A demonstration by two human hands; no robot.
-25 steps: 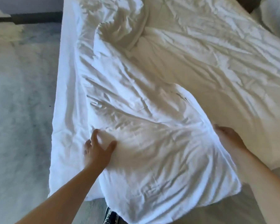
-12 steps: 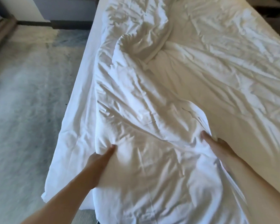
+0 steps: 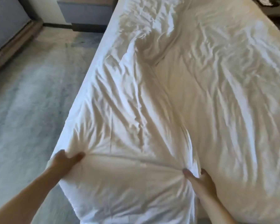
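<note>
A white, wrinkled duvet (image 3: 128, 113) lies in a long strip down the left side of the bed, over a cream sheet (image 3: 229, 88). My left hand (image 3: 66, 160) grips a bunch of the duvet near the bed's left edge, thumb on top. At the duvet's right edge my right hand (image 3: 197, 177) pinches a fold of the fabric between thumb and fingers. The cloth is stretched taut in a line between both hands, and its near end hangs over the foot of the bed.
Grey-blue carpet (image 3: 27, 101) covers the floor left of the bed. A grey upholstered block (image 3: 86, 12) stands against the far wall, and a grey piece with a wooden base (image 3: 10, 29) runs along the far left. Dark objects (image 3: 268, 4) sit at the top right corner.
The view has shifted so the bed sits further right. Both hands have gone from reaching at the duvet to gripping it, and the fabric between them is now pulled taut.
</note>
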